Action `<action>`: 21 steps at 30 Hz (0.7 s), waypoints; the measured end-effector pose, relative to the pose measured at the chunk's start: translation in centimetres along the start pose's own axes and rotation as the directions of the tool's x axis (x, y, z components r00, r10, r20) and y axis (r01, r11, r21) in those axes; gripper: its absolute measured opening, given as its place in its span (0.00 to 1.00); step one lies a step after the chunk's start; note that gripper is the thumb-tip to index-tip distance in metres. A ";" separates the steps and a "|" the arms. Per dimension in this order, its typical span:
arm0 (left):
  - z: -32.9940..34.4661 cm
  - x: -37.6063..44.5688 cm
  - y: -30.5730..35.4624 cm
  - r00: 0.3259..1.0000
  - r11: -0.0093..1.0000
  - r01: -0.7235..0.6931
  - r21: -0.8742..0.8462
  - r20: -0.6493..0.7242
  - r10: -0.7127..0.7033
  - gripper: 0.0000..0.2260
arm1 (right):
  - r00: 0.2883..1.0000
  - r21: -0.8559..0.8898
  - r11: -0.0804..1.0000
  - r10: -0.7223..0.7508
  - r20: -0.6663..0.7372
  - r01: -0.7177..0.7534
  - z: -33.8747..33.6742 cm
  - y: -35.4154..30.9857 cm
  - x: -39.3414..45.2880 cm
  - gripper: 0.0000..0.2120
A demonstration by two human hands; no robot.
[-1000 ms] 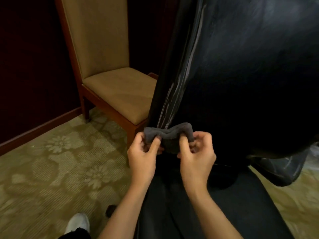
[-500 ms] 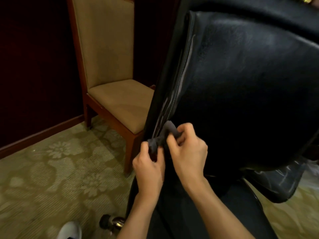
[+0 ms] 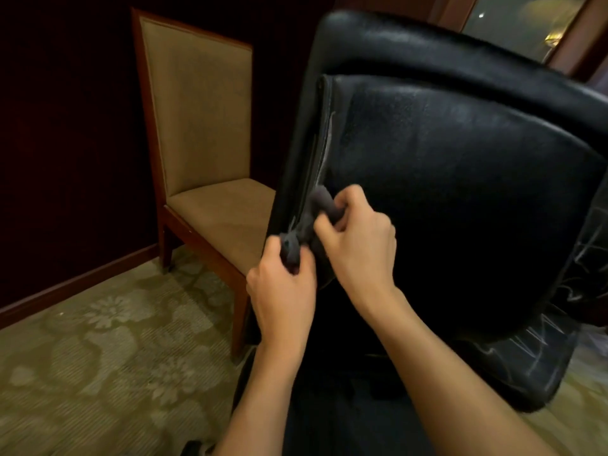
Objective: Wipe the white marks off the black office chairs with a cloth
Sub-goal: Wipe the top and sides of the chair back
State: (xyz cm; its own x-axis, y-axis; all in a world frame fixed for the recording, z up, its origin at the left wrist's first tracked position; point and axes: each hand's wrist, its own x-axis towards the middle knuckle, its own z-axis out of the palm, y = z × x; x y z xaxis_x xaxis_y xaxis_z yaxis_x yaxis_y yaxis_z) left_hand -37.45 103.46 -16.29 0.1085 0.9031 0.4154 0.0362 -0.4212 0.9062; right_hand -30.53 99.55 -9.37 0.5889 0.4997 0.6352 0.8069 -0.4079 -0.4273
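The office chair (image 3: 460, 209) is filling the right of the view, its black back facing the camera and leaning close over the carpet (image 3: 98, 357). White marks (image 3: 324, 153) are running down its left seam. A tan chair (image 3: 204, 126) is standing just beside it on the left, against a dark wall (image 3: 65, 126). The right hand (image 3: 358, 238) is pinching the upper end of the grey cloth (image 3: 306, 222) against the seam, and the left hand (image 3: 283, 291) is gripping the lower end, fingers curled round it. The cloth is lying bunched between both hands, touching the seam.
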 end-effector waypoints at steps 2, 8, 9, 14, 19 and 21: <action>-0.3 -0.2 0.0 1.000 1.000 -0.003 0.013 0.024 0.002 0.06 | 1.000 0.013 1.000 -0.004 0.009 0.004 -0.1 0.3 -0.1 0.08; 1.1 5.0 5.2 0.995 0.996 -0.094 0.010 -0.020 0.094 0.06 | 0.994 0.023 0.999 -0.044 -0.102 0.047 -2.3 -2.2 6.2 0.09; 1.2 6.2 6.2 0.994 0.994 -0.109 0.013 -0.016 0.109 0.06 | 0.992 0.020 0.998 -0.050 -0.119 0.053 -2.8 -2.8 7.5 0.09; 1.0 9.5 8.8 0.987 0.985 -0.155 0.072 -0.030 0.157 0.07 | 0.992 0.006 0.997 -0.071 -0.108 0.072 -3.6 -4.9 10.4 0.09; -0.8 6.4 5.9 0.986 0.985 -0.162 0.061 -0.036 0.164 0.07 | 0.992 0.044 0.994 -0.099 -0.075 0.102 -1.8 -4.1 6.4 0.08; -1.6 4.4 4.0 0.990 0.987 -0.135 0.082 -0.027 0.138 0.07 | 0.993 0.050 0.992 -0.115 -0.027 0.116 -1.2 -3.1 4.2 0.09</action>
State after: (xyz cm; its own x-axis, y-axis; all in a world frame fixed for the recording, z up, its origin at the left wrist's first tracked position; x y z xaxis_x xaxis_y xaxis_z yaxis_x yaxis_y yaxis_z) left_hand -38.47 105.83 -10.69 0.0851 0.8385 0.5382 0.1025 -0.5446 0.8324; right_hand -30.61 101.98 -4.63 0.4910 0.5226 0.6970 0.8710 -0.3087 -0.3821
